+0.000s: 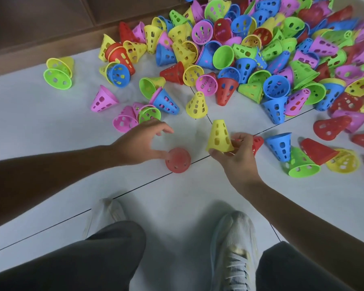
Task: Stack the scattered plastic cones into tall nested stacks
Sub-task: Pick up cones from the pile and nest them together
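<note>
My right hand (236, 158) grips a yellow perforated cone (219, 136) by its wide base, narrow end pointing away. A red cone (256, 143) lies just behind that hand's fingers; whether the fingers touch it I cannot tell. My left hand (139, 143) hovers with loosely curved fingers, thumb at the edge of a blurred red cone (178, 160) standing on the white floor (51, 127). A large heap of cones (261, 49) in yellow, green, blue, pink and red fills the upper right.
Loose cones lie near the hands: pink and green ones (135, 116), a yellow one (197, 105), a blue one (281, 147). A brown wooden edge (51, 24) borders the floor at the top left. My knees and a white shoe (233, 248) are at the bottom.
</note>
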`<state>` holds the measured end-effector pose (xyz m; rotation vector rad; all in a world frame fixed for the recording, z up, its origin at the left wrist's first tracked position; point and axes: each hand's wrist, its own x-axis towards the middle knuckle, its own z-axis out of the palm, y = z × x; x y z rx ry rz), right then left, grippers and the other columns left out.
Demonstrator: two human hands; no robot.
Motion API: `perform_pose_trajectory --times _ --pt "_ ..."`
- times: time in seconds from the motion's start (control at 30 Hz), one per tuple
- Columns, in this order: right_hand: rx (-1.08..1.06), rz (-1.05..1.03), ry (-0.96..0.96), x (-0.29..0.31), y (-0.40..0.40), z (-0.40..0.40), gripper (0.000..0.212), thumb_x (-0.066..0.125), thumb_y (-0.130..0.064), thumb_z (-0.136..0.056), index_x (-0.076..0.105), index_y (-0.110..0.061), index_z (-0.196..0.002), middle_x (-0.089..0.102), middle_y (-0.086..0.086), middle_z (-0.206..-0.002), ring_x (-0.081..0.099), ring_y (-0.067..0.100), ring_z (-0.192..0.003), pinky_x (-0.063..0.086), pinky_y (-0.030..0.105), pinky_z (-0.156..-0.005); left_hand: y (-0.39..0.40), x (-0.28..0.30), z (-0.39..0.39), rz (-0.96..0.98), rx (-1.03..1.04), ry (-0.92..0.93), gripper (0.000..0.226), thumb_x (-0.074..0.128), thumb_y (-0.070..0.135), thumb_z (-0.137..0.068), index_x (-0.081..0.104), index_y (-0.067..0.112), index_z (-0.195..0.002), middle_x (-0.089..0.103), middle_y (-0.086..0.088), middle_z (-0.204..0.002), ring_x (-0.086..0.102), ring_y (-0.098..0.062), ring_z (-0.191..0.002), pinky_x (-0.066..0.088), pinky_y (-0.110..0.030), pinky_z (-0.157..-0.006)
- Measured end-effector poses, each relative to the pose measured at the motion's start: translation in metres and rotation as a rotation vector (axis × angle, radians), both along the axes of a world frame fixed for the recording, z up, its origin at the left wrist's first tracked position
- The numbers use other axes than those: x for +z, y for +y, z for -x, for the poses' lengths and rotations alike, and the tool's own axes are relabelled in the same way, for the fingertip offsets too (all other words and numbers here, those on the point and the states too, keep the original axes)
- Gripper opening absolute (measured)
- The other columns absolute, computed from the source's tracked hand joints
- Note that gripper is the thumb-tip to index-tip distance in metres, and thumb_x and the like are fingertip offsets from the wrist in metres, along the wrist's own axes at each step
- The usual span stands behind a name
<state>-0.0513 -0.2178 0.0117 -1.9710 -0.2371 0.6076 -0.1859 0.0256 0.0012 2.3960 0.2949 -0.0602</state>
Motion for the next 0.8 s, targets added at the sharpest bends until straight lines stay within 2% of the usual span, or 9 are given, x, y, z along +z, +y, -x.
perform_pose_trajectory --times 0.07,0.17,0.23,0.3,0.47,0.57,0.63,0.73,0.8 --pt "0.036 -0.078 0.032 0.01 0.007 0.008 0.069 0.085 -0.022 -0.077 0.038 -0.029 -0.127 0.056 -0.016 -0.105 0.059 -0.006 -0.086 0.048 0.009 -0.063 0.013 0.007 -0.002 -0.046 -0.007 -0.023 0.068 0.077 0.06 -0.068 0.059 0.027 -0.125 0.055 0.015 -0.118 0.054 -0.007 -0.101 0.046 -0.022 -0.087" --pt "0.133 -0.105 0.044 0.021 0.017 0.021 0.082 0.086 -0.022 -0.075 0.036 -0.034 -0.139 0.055 -0.018 -0.111 0.059 -0.003 -0.098 0.051 0.01 -0.07 0.03 0.012 -0.004 -0.181 0.016 -0.086 0.062 0.08 0.052 -0.071 0.061 0.021 -0.121 0.054 0.007 -0.114 0.053 -0.012 -0.098 0.045 -0.024 -0.088" --pt "0.187 -0.097 0.0 0.023 0.024 0.028 0.077 0.086 -0.022 -0.073 0.045 -0.032 -0.137 0.057 -0.012 -0.116 0.058 0.003 -0.104 0.051 0.013 -0.077 0.038 0.012 -0.004 -0.295 0.064 -0.118 0.055 0.082 0.042 -0.075 0.061 0.019 -0.12 0.054 0.002 -0.115 0.053 -0.018 -0.103 0.047 -0.032 -0.089" --pt "0.243 -0.086 -0.043 0.022 0.029 0.034 0.064 0.085 -0.018 -0.073 0.055 -0.032 -0.128 0.057 -0.007 -0.118 0.057 0.005 -0.104 0.048 0.009 -0.076 0.044 0.008 -0.004 -0.364 0.133 -0.131 0.054 0.082 0.032 -0.078 0.059 0.018 -0.125 0.052 -0.003 -0.12 0.052 -0.024 -0.11 0.049 -0.038 -0.091" --pt "0.38 0.051 -0.177 0.01 0.032 0.04 0.061 0.083 -0.025 -0.074 0.056 -0.033 -0.128 0.056 -0.012 -0.118 0.054 0.0 -0.103 0.042 0.005 -0.078 0.053 -0.006 -0.001 -0.304 0.203 -0.049 0.069 0.079 0.023 -0.08 0.049 0.015 -0.141 0.05 -0.006 -0.138 0.05 -0.026 -0.123 0.044 -0.037 -0.102" --pt "0.489 0.157 -0.274 0.001 0.029 0.038 0.057 0.08 -0.029 -0.077 0.056 -0.032 -0.128 0.058 -0.015 -0.12 0.049 -0.006 -0.097 0.033 -0.002 -0.078 0.054 -0.01 0.001 -0.261 0.189 -0.021 0.07 0.077 0.022 -0.081 0.046 0.015 -0.144 0.053 -0.006 -0.141 0.05 -0.026 -0.127 0.043 -0.037 -0.106" --pt "0.528 0.19 -0.297 -0.003 0.027 0.035 0.056 0.079 -0.03 -0.079 0.055 -0.033 -0.129 0.059 -0.015 -0.121 0.048 -0.003 -0.104 0.032 0.002 -0.082 0.053 -0.01 0.002 -0.278 0.188 -0.039 0.065 0.075 0.022 -0.082 0.049 0.017 -0.142 0.057 -0.005 -0.138 0.053 -0.026 -0.124 0.045 -0.039 -0.104" --pt "0.565 0.207 -0.309 -0.008 0.027 0.032 0.058 0.079 -0.034 -0.08 0.053 -0.033 -0.132 0.06 -0.014 -0.124 0.049 0.007 -0.117 0.041 0.021 -0.094 0.049 -0.009 0.004 -0.3 0.199 -0.094 0.052 0.073 0.019 -0.084 0.057 0.015 -0.133 0.065 -0.006 -0.125 0.058 -0.027 -0.11 0.045 -0.034 -0.094" --pt "0.594 0.222 -0.303 -0.009 0.025 0.031 0.061 0.079 -0.036 -0.081 0.051 -0.032 -0.135 0.057 -0.012 -0.13 0.047 0.007 -0.123 0.039 0.022 -0.098 0.047 -0.008 0.005 -0.316 0.191 -0.133 0.044 0.074 0.018 -0.083 0.062 0.014 -0.125 0.067 -0.007 -0.116 0.059 -0.027 -0.102 0.047 -0.035 -0.088"
